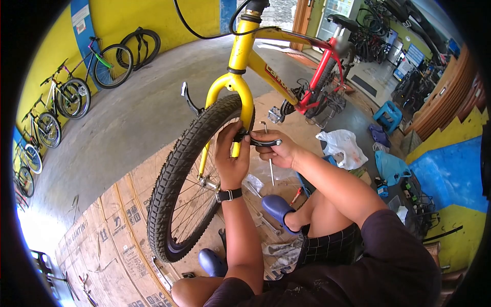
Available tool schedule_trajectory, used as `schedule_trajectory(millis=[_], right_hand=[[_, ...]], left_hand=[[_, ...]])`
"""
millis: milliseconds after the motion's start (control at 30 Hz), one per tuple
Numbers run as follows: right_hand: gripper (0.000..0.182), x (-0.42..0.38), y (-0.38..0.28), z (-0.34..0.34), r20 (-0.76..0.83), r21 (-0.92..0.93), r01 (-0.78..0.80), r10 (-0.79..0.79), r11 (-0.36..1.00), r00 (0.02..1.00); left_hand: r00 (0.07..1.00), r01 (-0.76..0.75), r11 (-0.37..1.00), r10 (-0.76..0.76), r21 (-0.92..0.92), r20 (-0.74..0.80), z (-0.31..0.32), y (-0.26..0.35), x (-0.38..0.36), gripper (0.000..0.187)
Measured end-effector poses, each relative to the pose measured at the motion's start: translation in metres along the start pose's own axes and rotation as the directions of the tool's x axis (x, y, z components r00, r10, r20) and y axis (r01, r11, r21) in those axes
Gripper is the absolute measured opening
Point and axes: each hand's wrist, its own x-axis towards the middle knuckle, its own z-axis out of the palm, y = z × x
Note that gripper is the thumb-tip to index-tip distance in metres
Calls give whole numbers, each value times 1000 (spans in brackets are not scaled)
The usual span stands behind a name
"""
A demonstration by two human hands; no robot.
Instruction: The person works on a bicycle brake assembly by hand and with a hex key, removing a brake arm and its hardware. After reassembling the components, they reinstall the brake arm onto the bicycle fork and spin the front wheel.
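A yellow bicycle fork (246,105) stands upright over a knobby front tyre (176,169). My left hand (231,156) is closed at the right fork leg, thumb and fingers pinching the inner end of a black brake arm (265,143). From the other side my right hand (279,148) grips the same brake arm, whose silver-tipped end points right. A long metal hex key (271,171) with a bent top passes behind my right fingers, its middle hidden by them. On the fork's far side another brake arm (190,100) sticks outward.
Flattened cardboard (120,233) covers the floor under the wheel. Spanners (267,222) and a red-handled tool (296,195) lie near my blue clogs (279,212). A white plastic bag (342,148) and a blue stool (388,115) are at right. Several bicycles (74,97) line the yellow wall.
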Motion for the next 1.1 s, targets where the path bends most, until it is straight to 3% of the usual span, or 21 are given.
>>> schedule_trajectory(millis=[67, 367, 467, 567, 667, 967, 1100], right_hand=[[13, -1, 1, 0, -9, -16, 6, -6, 1000, 1000], [13, -1, 9, 6, -96, 71, 17, -11, 997, 995], [12, -1, 12, 3, -33, 128, 16, -12, 992, 999], [12, -3, 11, 5, -74, 150, -4, 15, 989, 997], [13, -7, 8, 14, -153, 84, -4, 17, 996, 988], [15, -6, 10, 8, -89, 103, 28, -19, 994, 996], [15, -9, 6, 12, -106, 96, 18, -8, 995, 994]], left_hand=[[999, -29, 995, 26, 96, 36, -3, 4, 6, 29], [993, 118, 991, -118, 55, -5, -2, 10, 9, 28], [987, 158, 986, -158, 50, 1, -2, 9, 10, 28], [991, 133, 986, -134, 101, 2, -3, 14, 12, 25], [976, 218, 974, -218, 58, -2, -2, 12, 10, 25], [944, 330, 942, -327, 68, -53, 1, 11, 11, 25], [942, 310, 947, -318, -85, -107, 3, 8, 7, 25]])
